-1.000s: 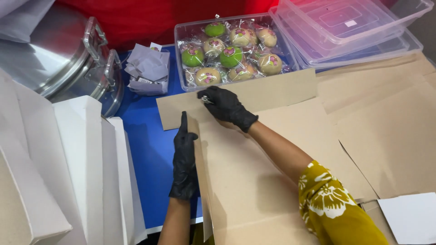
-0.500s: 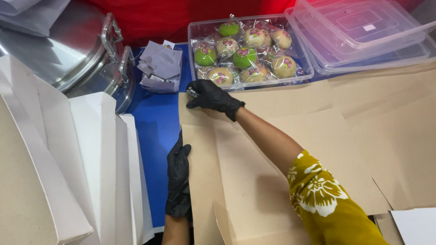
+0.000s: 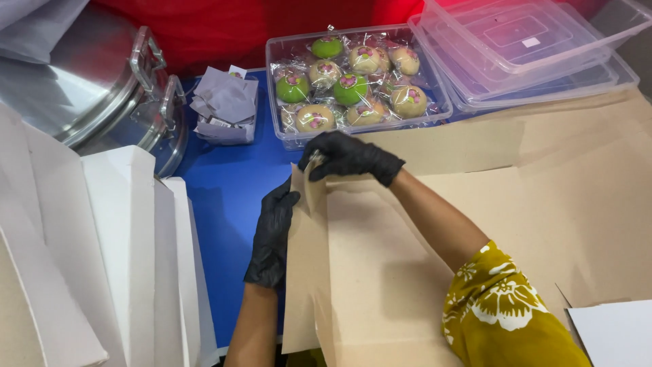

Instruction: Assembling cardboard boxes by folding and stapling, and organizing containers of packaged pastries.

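Since the earlier frame both hands have shifted: the right hand (image 3: 353, 156), which lay flat on the top corner of the brown cardboard sheet (image 3: 380, 272), has now pinched that corner and lifted it, and the left hand (image 3: 272, 231) has slid up the sheet's left edge to meet it.

Key relation: the sheet's left flap runs w/ its long axis away from the person, from the bottom of the frame up toward the clear tray of wrapped round sweets (image 3: 353, 81). The raised corner sits at the far end of that axis, directly btwn the two hands. Right hand is on it, fingers closed narrow around the tip; left hand is just below and beside it, fingers straight and flat against the edge, gripping nothing (as far as I can tell, thumb side is out of sight).

Sheet lies on the blue table (image 3: 224, 197), touching or nearly touching the tray's near wall.

Hidden: the flap's underside, the fold line beneath the right forearm, and the sheet's near end, cut off at the frame's bottom. White folded boxes (image 3: 129, 251) stand at left; stacked empty clear tubs (image 3: 530, 47) at far right.
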